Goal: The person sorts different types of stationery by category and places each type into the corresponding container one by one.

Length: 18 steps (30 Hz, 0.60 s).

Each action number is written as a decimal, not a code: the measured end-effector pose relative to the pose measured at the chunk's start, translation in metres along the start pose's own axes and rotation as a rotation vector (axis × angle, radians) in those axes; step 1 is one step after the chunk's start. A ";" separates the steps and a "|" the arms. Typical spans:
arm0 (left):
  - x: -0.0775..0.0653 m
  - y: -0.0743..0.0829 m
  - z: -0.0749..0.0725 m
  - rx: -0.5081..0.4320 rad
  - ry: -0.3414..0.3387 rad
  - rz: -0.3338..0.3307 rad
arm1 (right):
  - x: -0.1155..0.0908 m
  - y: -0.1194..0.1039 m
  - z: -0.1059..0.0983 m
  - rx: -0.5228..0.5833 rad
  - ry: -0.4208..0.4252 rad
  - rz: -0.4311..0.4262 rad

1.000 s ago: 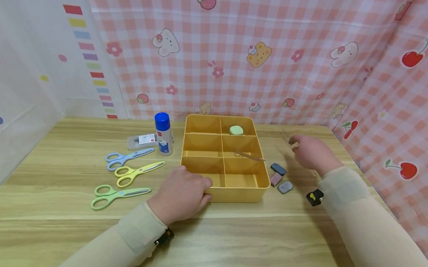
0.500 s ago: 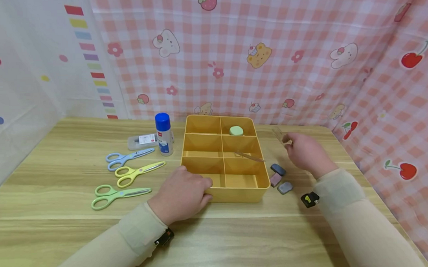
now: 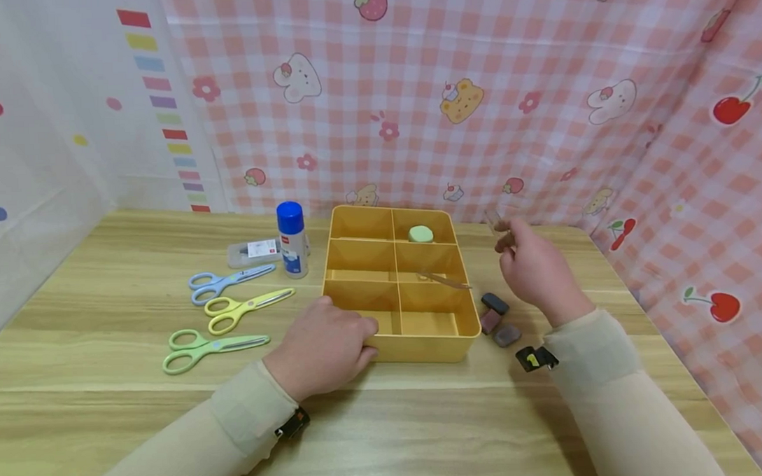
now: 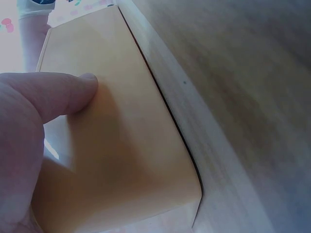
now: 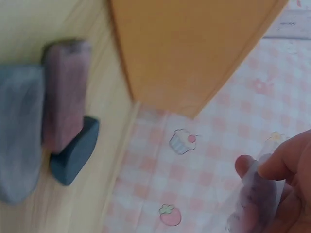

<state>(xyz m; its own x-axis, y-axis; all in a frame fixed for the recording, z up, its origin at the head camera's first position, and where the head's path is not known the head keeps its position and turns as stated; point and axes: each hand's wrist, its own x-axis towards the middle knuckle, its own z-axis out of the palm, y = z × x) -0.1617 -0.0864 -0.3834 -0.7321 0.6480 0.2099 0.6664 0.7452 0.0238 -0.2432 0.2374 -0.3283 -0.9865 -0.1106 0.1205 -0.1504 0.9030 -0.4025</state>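
My left hand (image 3: 322,348) grips the near left rim of a yellow six-compartment box (image 3: 422,347). In the left wrist view its thumb (image 4: 68,94) presses on the box's outer wall. To the right of the box, my right hand (image 3: 540,271) is raised off the table. It pinches a clear, thin, flat strip like a ruler (image 3: 494,221) between thumb and fingers; the strip also shows in the right wrist view (image 5: 250,199). A pale green block (image 3: 421,233) sits in the far right compartment. A clear piece with a curved edge (image 3: 445,280) lies across the middle right one.
Three erasers, dark (image 3: 495,303), pinkish (image 3: 491,321) and grey (image 3: 506,335), lie right of the box. Left of it are blue (image 3: 231,279), yellow (image 3: 248,309) and green scissors (image 3: 215,347), an upright glue stick (image 3: 293,244) and a clear case (image 3: 252,252). Patterned cloth hangs behind.
My right hand has taken hold of the clear strip, lifted it from the table and moved left towards the box. My left hand has stayed on the box's rim.
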 end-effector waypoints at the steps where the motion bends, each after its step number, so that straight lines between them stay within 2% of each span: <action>1: 0.000 0.000 0.000 0.001 0.001 0.000 | -0.001 -0.002 0.000 0.013 0.022 0.000; 5: 0.000 0.000 0.000 0.004 0.003 0.002 | -0.007 -0.008 0.005 0.075 0.159 -0.026; 9: 0.000 0.000 0.001 0.002 0.004 0.001 | -0.011 -0.014 0.013 0.127 0.284 -0.086; 11: 0.000 0.000 0.001 -0.002 0.002 -0.001 | -0.012 -0.018 0.015 0.146 0.314 -0.111; 18: 0.000 0.000 0.001 0.001 0.004 0.001 | -0.017 -0.026 0.017 0.183 0.330 -0.137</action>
<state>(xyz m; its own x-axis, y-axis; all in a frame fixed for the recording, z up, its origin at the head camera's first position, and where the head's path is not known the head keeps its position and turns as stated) -0.1616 -0.0864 -0.3844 -0.7310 0.6481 0.2135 0.6669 0.7448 0.0229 -0.2237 0.2082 -0.3354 -0.8871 -0.0587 0.4577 -0.3178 0.7970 -0.5136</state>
